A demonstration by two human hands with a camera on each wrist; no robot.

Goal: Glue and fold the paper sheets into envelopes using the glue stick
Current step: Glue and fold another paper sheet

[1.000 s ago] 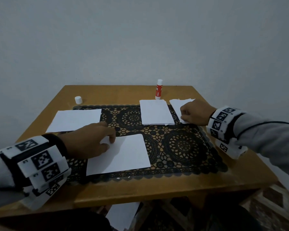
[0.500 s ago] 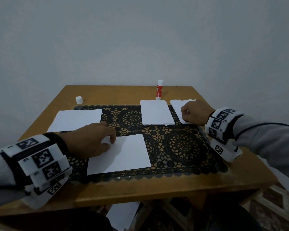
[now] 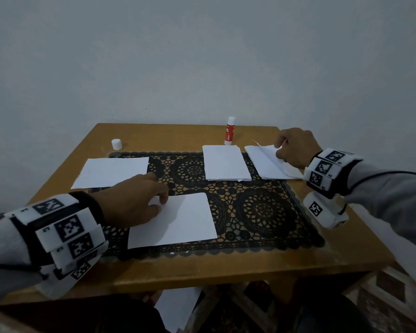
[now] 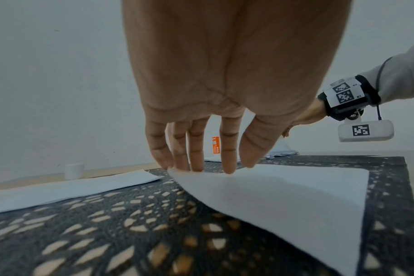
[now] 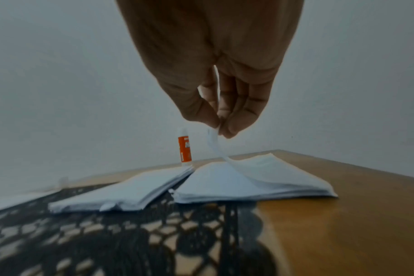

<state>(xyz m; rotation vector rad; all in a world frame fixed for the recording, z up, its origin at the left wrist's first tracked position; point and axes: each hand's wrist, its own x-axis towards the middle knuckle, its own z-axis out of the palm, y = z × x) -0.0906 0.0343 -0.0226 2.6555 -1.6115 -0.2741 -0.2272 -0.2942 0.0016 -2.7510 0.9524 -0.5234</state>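
Note:
A white paper sheet (image 3: 175,219) lies on the black lace mat (image 3: 262,212) in front of me. My left hand (image 3: 139,200) rests its straight fingertips (image 4: 229,166) on that sheet's (image 4: 284,196) far left corner. At the back right, my right hand (image 3: 293,147) pinches the top sheet (image 5: 215,147) between thumb and fingers (image 5: 221,127) and peels it up off the right paper stack (image 3: 271,164). The red-and-white glue stick (image 3: 229,131) stands upright behind the stacks, without its cap and away from both hands.
A second paper stack (image 3: 225,164) lies left of the right one. A single sheet (image 3: 113,171) lies at the mat's left. The white glue cap (image 3: 116,143) stands near the back left of the wooden table (image 3: 202,267). A wall rises close behind.
My right hand has risen from resting on the right stack and now lifts its top sheet by the edge. The left hand has stayed on the near sheet.

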